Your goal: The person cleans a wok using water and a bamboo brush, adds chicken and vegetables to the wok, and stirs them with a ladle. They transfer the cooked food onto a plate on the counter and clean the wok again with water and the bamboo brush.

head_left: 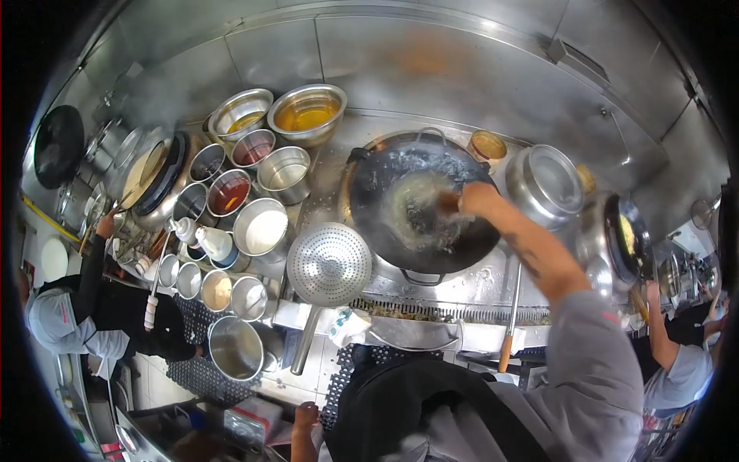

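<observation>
My right hand [479, 199] reaches over a large black wok [400, 258] and is closed around a short brown tool [448, 202] that looks like a wok brush. Its lower end is blurred in swirling, foamy water [416, 219] inside the wok. My left hand [306, 416] hangs low beside my body, well away from the stove, with its fingers curled and nothing visible in them. Left of the wok, a perforated strainer [329, 264] rests with its handle pointing toward me. A ladle with a wooden handle [506, 353] leans at the stove's front edge, right of the wok.
Two metal bowls of yellow liquid [308, 117] and several pots, one with red sauce [229, 194], crowd the left. A lidded steel pot [545, 187] stands right of the wok. A cloth [349, 326] lies in front. Co-workers [73, 319] work at both sides.
</observation>
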`<state>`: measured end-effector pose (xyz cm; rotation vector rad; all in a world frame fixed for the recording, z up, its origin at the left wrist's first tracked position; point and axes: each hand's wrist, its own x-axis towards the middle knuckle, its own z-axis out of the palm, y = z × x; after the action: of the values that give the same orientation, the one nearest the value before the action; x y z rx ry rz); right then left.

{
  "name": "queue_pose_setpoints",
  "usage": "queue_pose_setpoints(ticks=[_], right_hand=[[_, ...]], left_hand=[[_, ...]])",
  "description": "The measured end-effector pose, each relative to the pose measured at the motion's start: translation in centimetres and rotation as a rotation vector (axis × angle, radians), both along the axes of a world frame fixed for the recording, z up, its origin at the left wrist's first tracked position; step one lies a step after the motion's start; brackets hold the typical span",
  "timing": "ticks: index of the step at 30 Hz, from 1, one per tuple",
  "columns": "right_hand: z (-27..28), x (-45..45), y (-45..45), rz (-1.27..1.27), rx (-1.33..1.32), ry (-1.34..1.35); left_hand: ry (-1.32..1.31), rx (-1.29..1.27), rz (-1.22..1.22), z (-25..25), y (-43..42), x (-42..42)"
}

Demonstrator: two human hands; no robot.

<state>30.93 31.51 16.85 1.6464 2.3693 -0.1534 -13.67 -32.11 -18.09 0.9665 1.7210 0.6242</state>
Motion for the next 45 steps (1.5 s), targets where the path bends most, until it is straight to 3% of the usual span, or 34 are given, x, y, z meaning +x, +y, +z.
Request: queue_pose_setpoints(ticks=[2,3,4,5,7,8,9,12,13,14,16,17,19,20,21,24,26,28,31,34,38,41,42,44,45], right_hand=[[-5.1,1.3,2.5,-0.128,0.130,0.137],[-6.0,0.5,0.1,-0.107,0.167,0.027],[-5.3,0.3,-2.7,-0.078,0.132,0.060],[-0.8,0.0,-7.3,0.000,0.188,0.165],[0.1,4.1,-6.6,-0.047,0.012,0.149],[-2.0,8.0,-2.4,-0.178,-0.214,0.033],[1.5,8.1,-1.7,-0.482,-0.389,0.127],[-1.8,8.4,-3.7,-0.177,0.121,0.101],[-2.8,9.7,-4.1,-0.113,-0.021,0.161],[-2.6,10.6,-3.9,-0.139,0.011,0.175],[-2.3,11.9,-3.2,-0.182,0.066,0.209],[-2.9,11.8,0.5,-0.217,-0.076,0.078],[-4.1,8.2,5.2,-0.265,0.095,0.160],[-5.2,6.6,7.1,-0.046,0.140,0.461],[-6.3,2.4,9.1,-0.216,0.148,0.317],[-5.6,-7.0,3.7,-0.031,0.055,0.330],[-4.2,-9.4,-2.9,0.141,0.074,0.158],[-1.7,-7.8,-7.2,0.279,-0.020,0.103],[1.9,-5.0,-4.0,0.219,-0.144,-0.012],[-3.1,-5.2,3.7,-0.065,0.073,0.043],[-4.8,-5.1,-3.0,0.018,0.032,0.081],[-0.6,1.9,-3.7,0.252,-0.300,-0.003],[0.9,3.6,-1.7,0.099,-0.313,-0.237],[-2.5,9.6,3.0,0.187,-0.141,-0.294],[-3.2,11.0,2.6,0.188,0.106,-0.109]], left_hand=[[0.058,0.001,-0.112,0.6,0.2,0.5],[0.103,-0.038,-0.157,1.7,0.8,0.5],[0.146,-0.081,-0.206,2.6,1.1,0.3],[0.185,-0.121,-0.250,3.1,1.8,0.4],[0.215,-0.254,-0.317,3.3,1.7,0.9],[0.213,-0.345,-0.348,1.1,0.0,0.4],[0.209,-0.417,-0.365,0.9,0.4,1.0],[-0.074,-0.598,0.338,2.7,0.1,2.5],[-0.017,-0.474,0.153,3.6,0.4,1.9],[0.039,-0.350,-0.028,5.1,0.8,1.7],[0.097,-0.179,-0.161,5.5,0.3,1.9],[0.102,-0.131,-0.120,5.7,-0.2,2.5],[0.029,-0.064,-0.066,5.7,-1.5,2.8],[-0.055,-0.043,-0.050,6.1,-1.7,3.2],[-0.063,-0.095,-0.049,6.5,-1.5,3.8],[-0.061,-0.227,-0.037,6.9,-1.4,4.8],[-0.045,-0.243,-0.020,6.7,-1.6,4.9],[-0.033,-0.233,0.000,6.4,-1.6,4.8],[-0.022,-0.215,-0.007,5.7,-1.7,4.7],[-0.017,-0.146,-0.064,4.4,-1.0,4.2],[-0.043,0.096,-0.092,3.8,0.4,3.2],[0.067,-0.121,-0.075,4.5,1.4,3.2],[0.126,-0.163,-0.207,4.7,1.8,2.7],[0.061,-0.337,-0.129,4.5,3.0,2.7],[-0.065,-0.476,0.082,3.6,2.5,3.0]])
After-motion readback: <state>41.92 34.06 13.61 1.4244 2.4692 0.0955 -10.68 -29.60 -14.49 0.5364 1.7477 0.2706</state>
